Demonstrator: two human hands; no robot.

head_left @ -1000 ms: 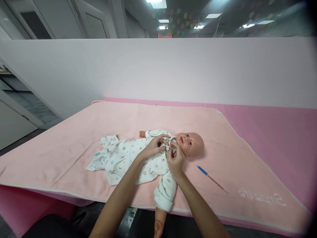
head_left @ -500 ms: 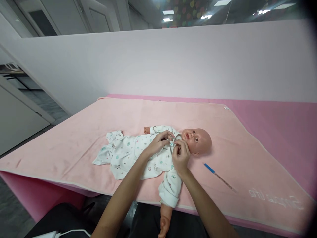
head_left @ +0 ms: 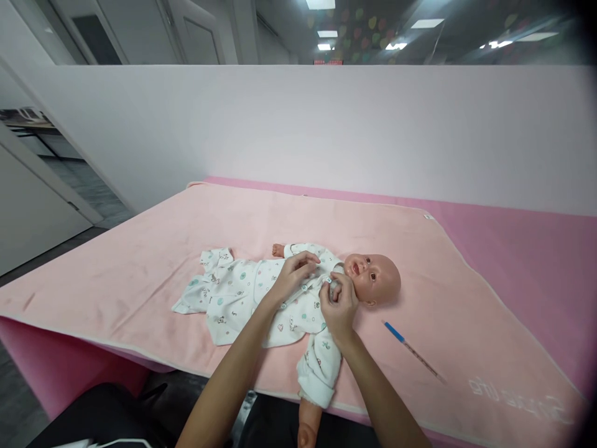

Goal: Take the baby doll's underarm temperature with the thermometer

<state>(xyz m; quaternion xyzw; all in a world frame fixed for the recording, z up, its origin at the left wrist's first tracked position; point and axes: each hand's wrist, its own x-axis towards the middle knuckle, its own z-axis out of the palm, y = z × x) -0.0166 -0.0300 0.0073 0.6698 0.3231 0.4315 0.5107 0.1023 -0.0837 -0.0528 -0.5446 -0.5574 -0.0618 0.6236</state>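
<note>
A baby doll (head_left: pixel 377 278) lies on its back, its head to the right. It wears a white printed shirt (head_left: pixel 308 312) and matching trousers (head_left: pixel 231 292). Over the chest, my left hand (head_left: pixel 295 275) is open, fingers stretched out above the shirt front and holding nothing visible. Close to the doll's chin, my right hand (head_left: pixel 340 305) pinches the shirt's edge at the collar, beside a small snap button (head_left: pixel 329 280) between thumb and forefinger. Another snap (head_left: pixel 305 287) shows lower down the shirt opening. The doll's near arm (head_left: pixel 308 420) hangs past the table edge.
A pink blanket (head_left: pixel 153 249) covers much of the pink table (head_left: pixel 522 261). A thin stick with a blue end, like a thermometer (head_left: pixel 413 351), lies right of the doll. Behind the table stands a white partition (head_left: pixel 326 130). A white cable (head_left: pixel 124 443) crosses near my lap.
My left hand has let go of the shirt near the collar and drawn slightly left, fingers now spread. My right hand stays at the collar. The camera view has tilted slightly.
</note>
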